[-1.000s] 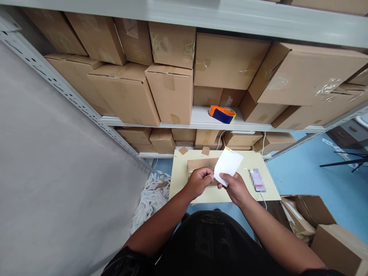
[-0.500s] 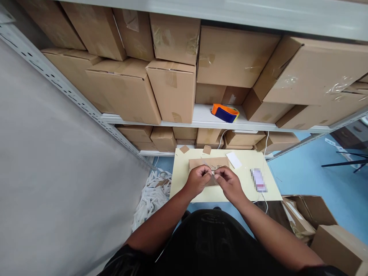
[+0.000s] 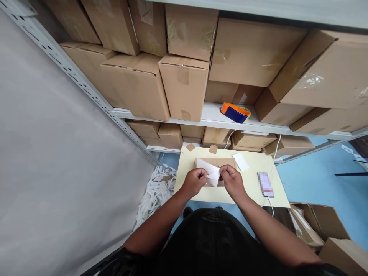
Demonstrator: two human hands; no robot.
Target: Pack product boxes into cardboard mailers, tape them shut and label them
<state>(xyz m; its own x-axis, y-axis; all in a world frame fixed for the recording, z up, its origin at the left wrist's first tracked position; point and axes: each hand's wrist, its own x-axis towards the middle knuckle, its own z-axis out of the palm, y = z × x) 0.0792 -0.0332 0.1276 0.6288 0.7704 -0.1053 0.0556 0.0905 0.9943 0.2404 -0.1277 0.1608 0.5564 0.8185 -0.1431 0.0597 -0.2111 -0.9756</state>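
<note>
My left hand (image 3: 194,181) and my right hand (image 3: 231,179) are closed on a white paper slip (image 3: 209,171), pinched between them above a small flat cardboard box (image 3: 216,163). That box lies on a pale yellow table (image 3: 250,188). A white card (image 3: 240,161) rests on the table just right of the box. Two small brown cardboard scraps (image 3: 213,148) lie near the table's far edge.
A phone (image 3: 265,184) with a white cable lies on the table's right side. An orange and blue tape dispenser (image 3: 235,112) sits on the metal shelf among stacked cardboard boxes (image 3: 184,82). White paper strips (image 3: 153,191) litter the floor at left. Open boxes (image 3: 313,226) stand at right.
The right hand set the white card down on the table a second ago. Both hands then came together over the box and now pull a white slip between them.
</note>
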